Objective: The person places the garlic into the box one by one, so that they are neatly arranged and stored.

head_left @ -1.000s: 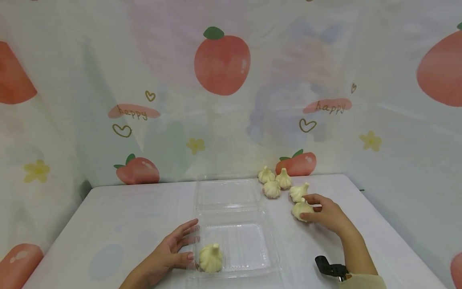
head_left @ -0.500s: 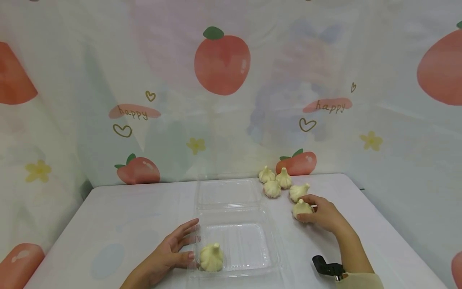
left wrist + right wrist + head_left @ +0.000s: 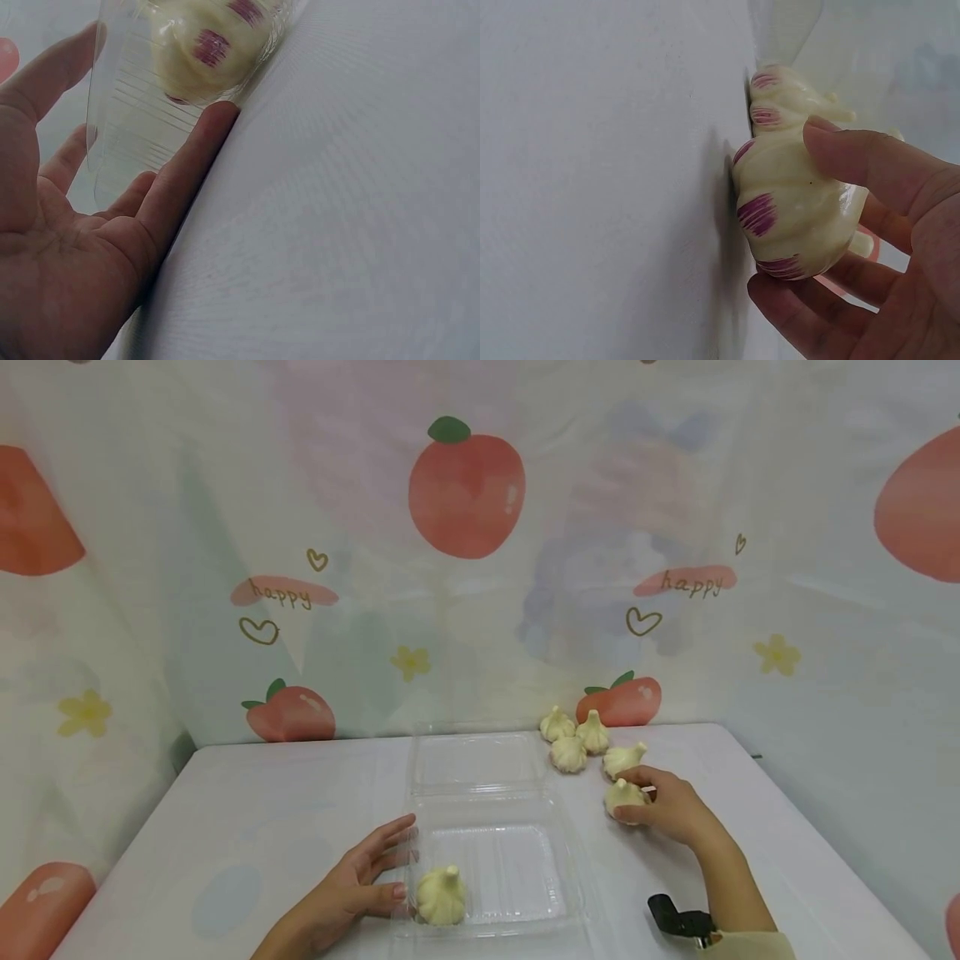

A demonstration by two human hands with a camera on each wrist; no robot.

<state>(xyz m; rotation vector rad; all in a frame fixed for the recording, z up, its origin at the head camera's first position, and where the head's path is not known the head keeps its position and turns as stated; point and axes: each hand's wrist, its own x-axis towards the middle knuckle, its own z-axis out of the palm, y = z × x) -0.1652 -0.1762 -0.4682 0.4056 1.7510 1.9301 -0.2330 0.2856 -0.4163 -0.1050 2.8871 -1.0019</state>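
Note:
A clear plastic clamshell box (image 3: 517, 925) lies with its lid folded back on the table. One garlic bulb (image 3: 441, 897) sits in its near left corner; purple patches on that bulb show through the wall in the left wrist view. My left hand (image 3: 348, 885) rests along the box's left side, fingers extended, with the thumb (image 3: 187, 169) low against the wall. My right hand (image 3: 675, 810) holds another garlic bulb (image 3: 802, 199) between thumb and fingers, close over the table right of the box. Just behind it lies a further garlic bulb (image 3: 622, 760).
Three more garlic bulbs (image 3: 568, 753) cluster at the table's back edge, right of the raised lid (image 3: 480, 760). A patterned curtain (image 3: 465, 610) hangs directly behind the table (image 3: 300, 810). A black device (image 3: 678, 918) sits at my right wrist.
The right hand's fingers have closed further round the garlic bulb, and both have shifted slightly left. The left hand and the box stay where they were.

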